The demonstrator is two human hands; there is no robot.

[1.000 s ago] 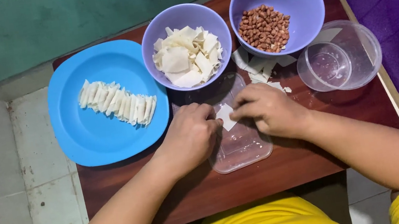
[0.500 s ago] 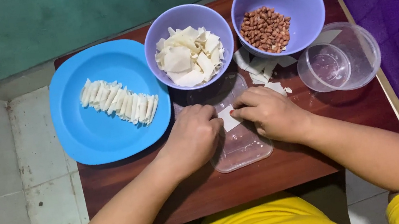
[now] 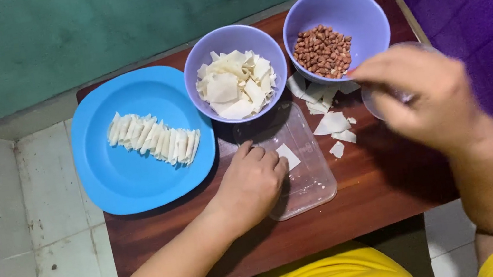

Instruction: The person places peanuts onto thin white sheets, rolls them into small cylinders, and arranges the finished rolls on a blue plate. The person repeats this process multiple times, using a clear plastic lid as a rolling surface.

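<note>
The left hand (image 3: 253, 183) lies curled and knuckles-up on a clear plastic lid (image 3: 303, 169), its fingertips touching the near edge of a small white wrapper square (image 3: 288, 155); it presses more than it grips, and whether anything is pinched beneath the fingers cannot be told. The square lies flat on the lid just beyond those fingertips, turned so one corner points away toward the bowls, and being nearly square it has no clear long axis. The right hand (image 3: 429, 98) hangs blurred in the air, off to the right of and beyond the left hand's hold, its fingers drawn close together over the rim of the bowl of peanuts (image 3: 335, 37); whether it holds a nut cannot be told. Beyond the left hand's fingertips stands the bowl of wrapper pieces (image 3: 238, 81), and to their left the blue plate (image 3: 135, 175) with a row of finished rolls (image 3: 155, 139). The thin square could slide or crease under the pressing fingers, and the smooth lid could skid on the wooden table (image 3: 373, 204); a nut dropped carelessly might roll off the lid.
</note>
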